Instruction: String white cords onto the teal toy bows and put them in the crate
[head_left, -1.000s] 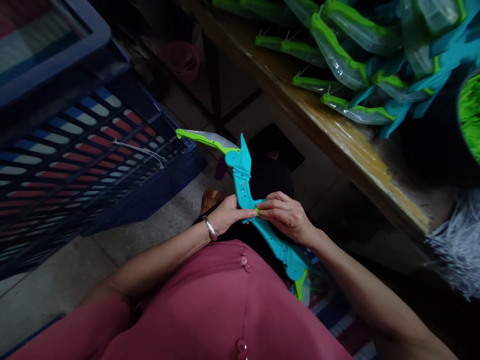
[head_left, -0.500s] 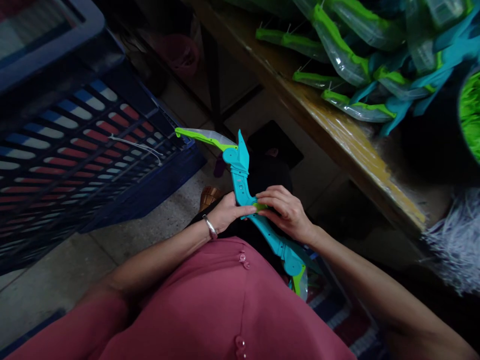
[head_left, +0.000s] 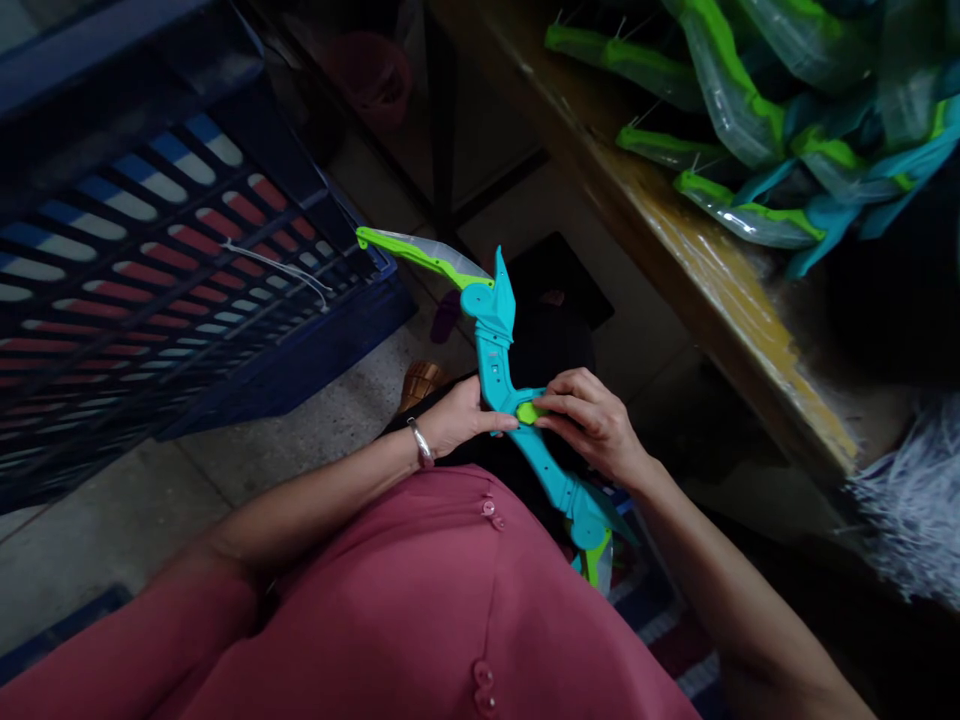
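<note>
A turquoise toy bow (head_left: 493, 365) with bright green and clear limbs lies slantwise above my lap. My left hand (head_left: 455, 420), a bangle at its wrist, is closed around the bow's middle, the thumb lying across it. My right hand (head_left: 592, 420) pinches a small lime-green plastic piece (head_left: 529, 412) at the centre of the bow, touching the turquoise part there. Its fingertips partly cover that piece. The lower limb of the bow runs down past my shirt, its end partly in shadow.
Left stands a dark blue slatted crate (head_left: 285, 300), with white strings (head_left: 277, 265) hanging on its side. On the wooden table (head_left: 675, 240) at upper right lie several similar bow parts (head_left: 750, 215). A bundle of white strings (head_left: 911, 500) hangs at the right; a pink basket (head_left: 371, 80) sits behind.
The lime-green piece shows more now between the fingers, with my right hand slightly further right. The view has shifted a little; my left hand keeps its hold on the bow.
</note>
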